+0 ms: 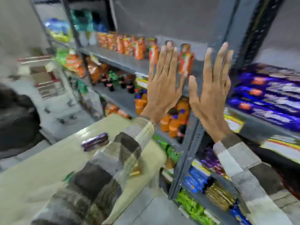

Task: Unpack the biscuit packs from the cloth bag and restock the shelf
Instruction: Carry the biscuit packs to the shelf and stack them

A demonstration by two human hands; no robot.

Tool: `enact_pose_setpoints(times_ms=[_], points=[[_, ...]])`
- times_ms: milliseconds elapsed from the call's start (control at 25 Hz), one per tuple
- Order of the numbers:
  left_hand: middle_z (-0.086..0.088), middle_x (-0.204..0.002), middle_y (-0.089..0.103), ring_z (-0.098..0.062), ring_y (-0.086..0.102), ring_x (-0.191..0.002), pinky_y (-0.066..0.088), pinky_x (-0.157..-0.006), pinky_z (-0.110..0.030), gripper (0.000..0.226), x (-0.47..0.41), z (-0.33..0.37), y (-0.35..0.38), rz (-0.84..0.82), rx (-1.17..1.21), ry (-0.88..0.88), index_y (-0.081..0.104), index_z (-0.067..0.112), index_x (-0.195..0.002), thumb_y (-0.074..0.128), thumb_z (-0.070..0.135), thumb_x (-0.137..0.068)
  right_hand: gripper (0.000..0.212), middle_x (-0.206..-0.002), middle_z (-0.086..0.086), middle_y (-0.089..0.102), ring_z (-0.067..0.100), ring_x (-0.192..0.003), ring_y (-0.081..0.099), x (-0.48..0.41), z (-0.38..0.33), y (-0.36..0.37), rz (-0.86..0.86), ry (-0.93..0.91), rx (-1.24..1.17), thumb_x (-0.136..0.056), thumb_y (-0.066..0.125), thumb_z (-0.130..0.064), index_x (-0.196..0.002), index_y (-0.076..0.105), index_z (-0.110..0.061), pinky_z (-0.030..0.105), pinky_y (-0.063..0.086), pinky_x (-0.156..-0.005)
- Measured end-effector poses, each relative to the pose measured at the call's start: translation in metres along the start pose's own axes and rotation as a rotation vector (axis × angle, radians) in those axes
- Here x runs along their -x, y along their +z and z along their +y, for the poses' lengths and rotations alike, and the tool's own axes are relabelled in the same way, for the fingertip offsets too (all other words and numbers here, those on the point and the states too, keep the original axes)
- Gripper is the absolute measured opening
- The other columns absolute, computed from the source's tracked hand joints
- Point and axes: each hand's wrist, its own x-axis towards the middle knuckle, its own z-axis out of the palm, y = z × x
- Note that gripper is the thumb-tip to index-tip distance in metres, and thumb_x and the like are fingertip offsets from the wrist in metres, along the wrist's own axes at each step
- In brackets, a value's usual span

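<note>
My left hand [164, 82] and my right hand [211, 88] are both raised flat in front of the grey metal shelf [191, 143], fingers spread, backs toward me, holding nothing. Below my left forearm lies the beige cloth bag [53, 159]. A purple biscuit pack [95, 142] rests on top of the bag. A gold-wrapped pack [135, 171] peeks out by my left sleeve. Blue and purple biscuit packs [266, 98] lie stacked on the shelf board to the right of my right hand.
Orange snack packs [129, 44] line the upper shelf board. Dark bottles [120, 82] and orange bottles [175, 120] fill the boards below. Blue, gold and green packs [209, 190] sit on the lowest boards. A white wheeled cart [52, 88] stands at the left.
</note>
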Motion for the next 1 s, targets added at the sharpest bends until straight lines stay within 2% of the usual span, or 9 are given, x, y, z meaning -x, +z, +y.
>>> enact_pose_setpoints(times_ms=[80, 240, 440, 640, 1000], points=[[-0.011, -0.163, 0.019, -0.023, 0.014, -0.152, 0.013, -0.123, -0.046, 0.066, 0.036, -0.050, -0.009, -0.112, -0.109, -0.120, 0.022, 0.008, -0.154, 0.027, 0.048, -0.102, 0.067, -0.165, 0.013, 0.007, 0.026, -0.154, 0.005, 0.021, -0.033, 0.036, -0.120, -0.027, -0.129, -0.103, 0.035, -0.048, -0.158, 0.012, -0.017, 0.032, 0.021, -0.120], [-0.007, -0.165, 0.013, -0.020, 0.009, -0.153, 0.010, -0.125, -0.041, 0.067, 0.111, -0.135, -0.034, -0.289, -0.178, -0.360, 0.017, 0.010, -0.156, 0.029, 0.048, -0.102, 0.066, -0.166, 0.010, 0.006, 0.023, -0.154, 0.005, 0.076, -0.087, 0.091, -0.385, -0.070, -0.276, -0.104, 0.033, -0.045, -0.158, 0.012, -0.016, 0.036, 0.030, -0.115], [-0.007, -0.165, 0.012, -0.019, 0.010, -0.153, 0.011, -0.125, -0.041, 0.067, 0.184, -0.189, -0.041, -0.420, -0.131, -0.601, 0.011, 0.012, -0.157, 0.029, 0.048, -0.103, 0.068, -0.167, 0.005, -0.002, 0.020, -0.154, 0.001, 0.143, -0.126, 0.139, -0.712, -0.088, -0.358, -0.102, 0.033, -0.045, -0.158, 0.006, -0.018, 0.043, 0.024, -0.121], [-0.009, -0.164, 0.017, -0.021, 0.017, -0.151, 0.014, -0.124, -0.042, 0.067, 0.240, -0.215, -0.010, -0.556, -0.121, -0.744, 0.014, 0.012, -0.156, 0.027, 0.050, -0.102, 0.071, -0.167, 0.004, -0.004, 0.020, -0.154, 0.003, 0.192, -0.141, 0.178, -0.916, -0.097, -0.337, -0.099, 0.033, -0.046, -0.158, 0.006, -0.018, 0.047, 0.030, -0.116], [-0.011, -0.161, 0.025, -0.025, 0.029, -0.147, 0.027, -0.118, -0.040, 0.066, 0.308, -0.268, 0.086, -0.789, -0.022, -0.837, 0.015, 0.010, -0.156, 0.030, 0.046, -0.103, 0.067, -0.167, 0.006, 0.000, 0.023, -0.153, 0.012, 0.265, -0.122, 0.257, -1.199, -0.008, -0.212, -0.101, 0.034, -0.047, -0.157, 0.013, -0.016, 0.046, 0.037, -0.109]])
